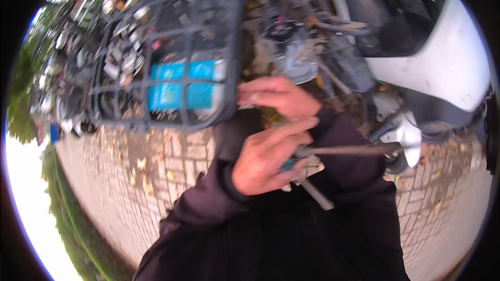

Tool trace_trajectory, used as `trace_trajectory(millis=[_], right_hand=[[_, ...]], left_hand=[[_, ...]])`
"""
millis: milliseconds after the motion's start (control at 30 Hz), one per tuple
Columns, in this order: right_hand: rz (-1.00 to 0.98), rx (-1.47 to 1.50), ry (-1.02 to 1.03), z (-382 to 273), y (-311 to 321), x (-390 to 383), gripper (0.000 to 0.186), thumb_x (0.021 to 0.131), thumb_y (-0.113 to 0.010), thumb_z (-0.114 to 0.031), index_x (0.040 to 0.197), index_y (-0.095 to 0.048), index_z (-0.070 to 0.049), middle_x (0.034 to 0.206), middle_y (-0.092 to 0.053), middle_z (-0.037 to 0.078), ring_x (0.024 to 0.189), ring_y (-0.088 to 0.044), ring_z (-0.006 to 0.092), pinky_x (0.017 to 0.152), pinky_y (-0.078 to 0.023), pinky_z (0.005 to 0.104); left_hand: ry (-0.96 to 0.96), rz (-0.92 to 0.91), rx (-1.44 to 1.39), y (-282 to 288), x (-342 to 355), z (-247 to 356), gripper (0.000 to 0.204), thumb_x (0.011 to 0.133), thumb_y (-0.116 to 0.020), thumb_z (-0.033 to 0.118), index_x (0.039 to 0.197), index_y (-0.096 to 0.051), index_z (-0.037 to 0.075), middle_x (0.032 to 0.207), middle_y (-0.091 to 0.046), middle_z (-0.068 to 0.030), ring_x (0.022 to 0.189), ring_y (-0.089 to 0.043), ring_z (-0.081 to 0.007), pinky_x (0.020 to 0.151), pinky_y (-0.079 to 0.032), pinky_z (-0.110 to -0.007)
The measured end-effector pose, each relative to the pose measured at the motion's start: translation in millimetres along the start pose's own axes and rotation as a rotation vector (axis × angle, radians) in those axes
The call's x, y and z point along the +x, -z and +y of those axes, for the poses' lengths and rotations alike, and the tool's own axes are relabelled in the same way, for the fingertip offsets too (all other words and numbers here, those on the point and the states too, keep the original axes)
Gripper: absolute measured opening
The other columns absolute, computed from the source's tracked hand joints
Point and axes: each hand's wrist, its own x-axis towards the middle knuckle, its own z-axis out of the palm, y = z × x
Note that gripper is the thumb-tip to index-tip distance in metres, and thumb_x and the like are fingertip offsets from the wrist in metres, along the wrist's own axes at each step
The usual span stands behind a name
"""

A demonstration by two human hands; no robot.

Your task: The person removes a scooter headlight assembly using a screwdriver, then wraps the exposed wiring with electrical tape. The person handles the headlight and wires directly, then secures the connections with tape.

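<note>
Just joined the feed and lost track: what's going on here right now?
A person stands on brick paving beside parked bikes and a white scooter. The left hand grips thin metal tools, one with a teal handle, and touches a long metal rod. The right hand hovers just above it, next to a dark wire basket holding blue packages.

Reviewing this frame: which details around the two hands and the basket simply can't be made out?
Head view only:
- Left hand: grips a teal-handled tool; its fingers cover the handle, motion blur hides the tool's kind.
- Right hand: its fingertips blur against the basket rim; contact unclear.
- Blue boxes in the basket: bars and blur hide their faces.
- Metal rod: its near end is hidden behind the hands.
</note>
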Motion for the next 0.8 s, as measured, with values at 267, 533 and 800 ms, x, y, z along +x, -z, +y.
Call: trace_trajectory(millis=[267,533,800], right_hand=[[-0.025,-0.114,-0.023,-16,-25,3,0.040,0.109,-0.059,-0.014,0.142,-0.063,0.010,0.135,-0.072,0.017,0.129,-0.067,0.0256,0.118,-0.048,0.0402],[-0.055,-0.169,-0.007,-22,-32,-4,0.048,0.106,-0.061,-0.020,0.144,-0.061,0.010,0.140,-0.069,0.017,0.136,-0.063,0.0269,0.125,-0.041,0.0460],[-0.001,-0.076,-0.002,-18,-34,5,0.043,0.106,-0.065,-0.019,0.137,-0.066,0.010,0.132,-0.073,0.016,0.124,-0.070,0.0262,0.114,-0.051,0.0412]], left_hand=[[-0.104,0.095,0.008,-26,-23,10,0.048,0.074,-0.085,0.013,0.114,-0.062,-0.002,0.144,-0.059,-0.0230,0.091,-0.070,-0.0400,0.080,-0.057,-0.050],[-0.094,0.214,0.082,3,-65,32,0.043,0.078,-0.082,0.015,0.114,-0.064,-0.001,0.136,-0.064,-0.0216,0.093,-0.070,-0.0399,0.080,-0.057,-0.049],[0.382,0.979,0.066,140,-136,40,0.028,0.085,-0.067,-0.011,0.112,-0.069,-0.006,0.151,-0.062,-0.0232,0.092,-0.075,-0.0186,0.080,-0.060,-0.032]])
